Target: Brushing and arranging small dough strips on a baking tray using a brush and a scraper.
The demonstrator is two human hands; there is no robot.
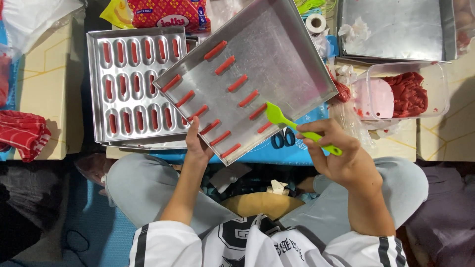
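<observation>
The person sits with knees apart, and the left hand [198, 143] is closed on the near edge of a flat metal tray [282, 44], thumb on top, holding it tilted up off the table [49, 64]. The tray is turned at an angle, so 1 corner points toward the person and another overlaps the mould pan behind it.

On the tray lie red sticks [225, 65] in 2 slanting rows, about 6 in each, spaced apart and not touching one another. The far half of the tray is bare metal.

The right hand [336, 153] is closed around the handle of a green spatula [278, 116]. Its blade rests at the tray's near right edge, touching or just beside the last sticks of the right-hand row; I cannot tell which.

Behind the tray, toward the table's left side, sits a metal mould pan [96, 89] with 3 rows of oval pockets, each holding a red piece. At its far edge lies a red snack packet [168, 12].

At the table's right side stands a clear plastic tub [440, 84] with red paste [408, 94] in it and a pale pink scraper [378, 96] leaning inside. Beyond it, at the far right corner, is another metal tray [396, 24], with a roll of tape [315, 22] just to its left. A red striped cloth [22, 133] hangs off the table's left edge.
</observation>
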